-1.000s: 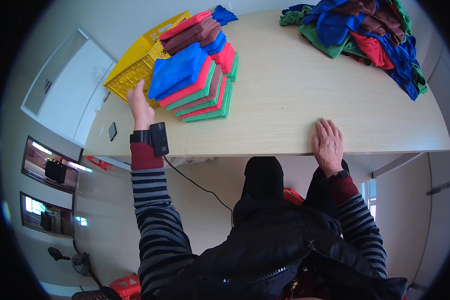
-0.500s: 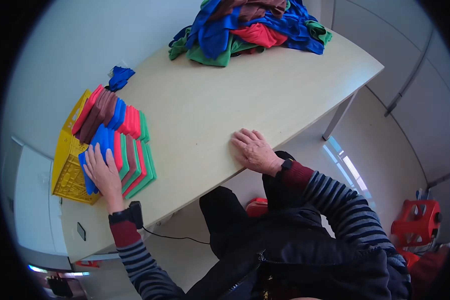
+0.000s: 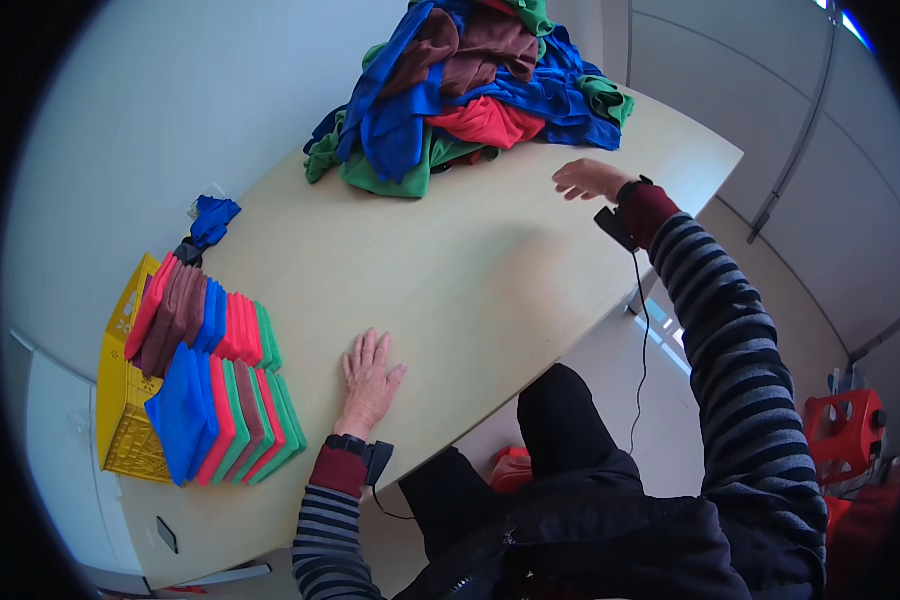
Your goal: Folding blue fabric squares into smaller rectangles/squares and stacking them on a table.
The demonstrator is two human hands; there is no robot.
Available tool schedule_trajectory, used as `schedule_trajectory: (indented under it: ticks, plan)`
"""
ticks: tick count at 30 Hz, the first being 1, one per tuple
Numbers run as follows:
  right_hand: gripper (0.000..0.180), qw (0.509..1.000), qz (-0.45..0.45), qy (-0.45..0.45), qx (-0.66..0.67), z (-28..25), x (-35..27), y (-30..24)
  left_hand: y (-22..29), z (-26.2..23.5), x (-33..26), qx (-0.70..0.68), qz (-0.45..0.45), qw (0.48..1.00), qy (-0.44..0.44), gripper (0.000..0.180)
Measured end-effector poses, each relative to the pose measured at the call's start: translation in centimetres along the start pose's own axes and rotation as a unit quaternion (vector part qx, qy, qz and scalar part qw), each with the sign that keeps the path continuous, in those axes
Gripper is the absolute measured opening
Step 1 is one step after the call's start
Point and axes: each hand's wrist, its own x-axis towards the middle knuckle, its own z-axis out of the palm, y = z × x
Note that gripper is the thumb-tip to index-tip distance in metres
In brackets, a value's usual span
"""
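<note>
Yellow slotted crate [image 3: 120,430] sits at the left end of the table [image 3: 450,280]. A crumpled blue cloth [image 3: 212,218] lies just beyond it, near the wall. Small black rectangle [image 3: 167,535] sits near the table corner. Red plastic crate [image 3: 850,430] stands on the floor, right.

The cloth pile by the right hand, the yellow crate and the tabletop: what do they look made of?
The cloth pile looks like soft matte fabric, perhaps microfibre or fleece: it slumps in loose folds. The yellow crate seems to be moulded plastic, with an even colour and perforated walls. The tabletop looks like pale wood-look laminate, smooth with a faint sheen, though solid wood cannot be ruled out.
</note>
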Motion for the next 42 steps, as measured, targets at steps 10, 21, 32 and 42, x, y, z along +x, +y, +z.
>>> schedule_trajectory:
  ticks: [10,21,32,42]
  plan:
    - [0.056,0.944,0.032,0.227,0.237,-4.0,16.0,2.3,0.0,0.3,4.1,0.021,0.014,1.000,0.014,0.070]
    - [0.070,0.893,0.031,0.442,-0.072,-1.4,28.0,4.1,0.7,-0.6,4.9,0.023,0.013,1.000,-0.006,0.071]
    - [0.017,0.874,-0.206,0.343,-0.277,0.7,17.3,1.6,1.0,-0.8,4.9,0.027,0.022,0.999,0.006,0.069]
    - [0.017,0.919,-0.335,0.126,-0.167,12.8,-0.2,-1.0,0.3,0.3,4.1,0.035,0.022,0.998,0.047,0.066]
